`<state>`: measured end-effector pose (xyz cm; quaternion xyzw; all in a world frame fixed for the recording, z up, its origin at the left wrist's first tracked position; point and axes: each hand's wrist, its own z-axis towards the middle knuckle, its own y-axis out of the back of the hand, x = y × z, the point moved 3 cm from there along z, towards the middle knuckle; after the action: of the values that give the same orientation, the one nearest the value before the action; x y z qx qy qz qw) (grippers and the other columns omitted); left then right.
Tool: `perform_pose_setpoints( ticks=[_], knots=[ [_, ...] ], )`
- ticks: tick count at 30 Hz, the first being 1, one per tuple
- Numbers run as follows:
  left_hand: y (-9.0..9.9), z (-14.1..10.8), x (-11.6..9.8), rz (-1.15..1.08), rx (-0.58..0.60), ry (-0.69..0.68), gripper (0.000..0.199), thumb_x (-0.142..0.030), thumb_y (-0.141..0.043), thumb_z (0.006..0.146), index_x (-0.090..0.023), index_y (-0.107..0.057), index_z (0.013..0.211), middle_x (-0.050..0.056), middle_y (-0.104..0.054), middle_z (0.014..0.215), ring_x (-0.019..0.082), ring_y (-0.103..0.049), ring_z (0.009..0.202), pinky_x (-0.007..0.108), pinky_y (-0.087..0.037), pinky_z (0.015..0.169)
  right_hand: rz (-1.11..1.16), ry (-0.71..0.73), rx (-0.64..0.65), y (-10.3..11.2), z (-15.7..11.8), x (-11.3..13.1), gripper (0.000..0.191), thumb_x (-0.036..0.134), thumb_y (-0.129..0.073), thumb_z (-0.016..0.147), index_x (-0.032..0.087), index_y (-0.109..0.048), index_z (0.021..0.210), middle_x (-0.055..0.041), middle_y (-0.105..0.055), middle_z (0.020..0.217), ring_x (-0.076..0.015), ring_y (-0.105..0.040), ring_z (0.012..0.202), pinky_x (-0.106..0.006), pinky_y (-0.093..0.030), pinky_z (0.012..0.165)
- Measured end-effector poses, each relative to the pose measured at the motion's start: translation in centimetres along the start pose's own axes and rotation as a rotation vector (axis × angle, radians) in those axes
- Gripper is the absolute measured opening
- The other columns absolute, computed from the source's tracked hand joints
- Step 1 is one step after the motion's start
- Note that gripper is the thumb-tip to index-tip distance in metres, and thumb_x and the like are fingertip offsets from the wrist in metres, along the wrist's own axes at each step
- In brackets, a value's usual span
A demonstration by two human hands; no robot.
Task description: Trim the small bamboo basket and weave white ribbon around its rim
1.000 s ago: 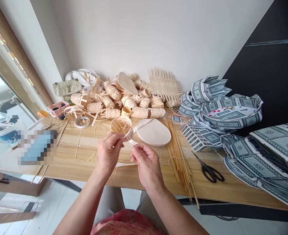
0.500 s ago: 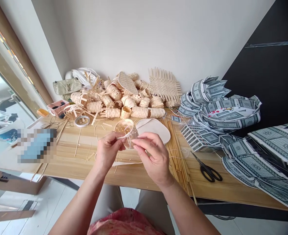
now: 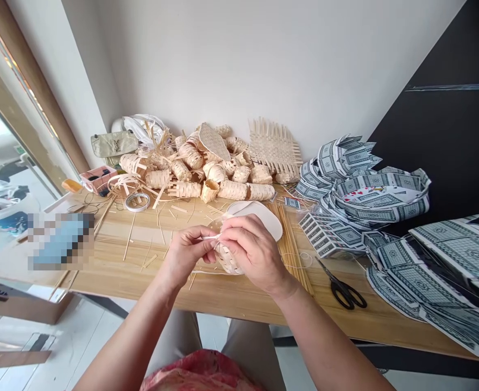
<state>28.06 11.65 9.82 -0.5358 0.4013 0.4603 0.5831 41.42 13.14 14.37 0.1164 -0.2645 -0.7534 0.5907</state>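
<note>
Your left hand (image 3: 182, 254) is pinching the basket (image 3: 228, 260) at its rim, fingers nearly closed — your right hand (image 3: 254, 251), curled, is gripping beside it; likely light, springy — safest rim-held.

- At six o'clock, the person is wearing a mottled red-and-pink top (image 3: 205, 372).
- Grey trousers (image 3: 250, 347) are showing just past it, towards twelve.
- The left hand (image 3: 182, 252) and right hand (image 3: 256, 252) are going bare.
</note>
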Motion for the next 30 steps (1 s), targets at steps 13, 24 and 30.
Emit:
perform_pose_setpoints(
  ticks=[13,24,30],
  knots=[
    [-0.3,0.2,0.1,-0.024,0.065,0.066,0.030,-0.040,-0.078,0.058,-0.014,-0.066,0.066,-0.003,-0.057,0.045,0.007,-0.049,0.040,0.019,-0.039,0.044,0.347,-0.079,0.156,0.9,0.2,-0.9,0.011,0.011,-0.051,0.087,0.019,-0.057,0.083,-0.0014,-0.060,0.078,-0.0116,-0.058,0.073,-0.024,-0.048,0.064],
    [-0.2,0.6,1.4,-0.188,0.085,0.197,0.032,-0.038,-0.082,0.052,-0.013,-0.066,0.065,-0.003,-0.057,0.046,0.005,-0.049,0.040,0.016,-0.038,0.042,0.141,0.017,0.209,0.7,0.2,-0.2,0.017,0.012,-0.044,0.090,0.019,-0.058,0.081,-0.0037,-0.060,0.077,-0.0134,-0.057,0.071,-0.026,-0.048,0.060],
    [-0.2,1.1,1.9,-0.240,0.080,0.274,0.035,-0.037,-0.085,0.046,-0.013,-0.066,0.063,-0.003,-0.056,0.045,0.004,-0.047,0.037,0.015,-0.035,0.038,0.081,0.029,0.173,0.4,0.2,-0.4,0.015,0.010,-0.045,0.089,0.019,-0.055,0.082,-0.0032,-0.059,0.077,-0.0135,-0.058,0.071,-0.025,-0.049,0.061]
  ],
)
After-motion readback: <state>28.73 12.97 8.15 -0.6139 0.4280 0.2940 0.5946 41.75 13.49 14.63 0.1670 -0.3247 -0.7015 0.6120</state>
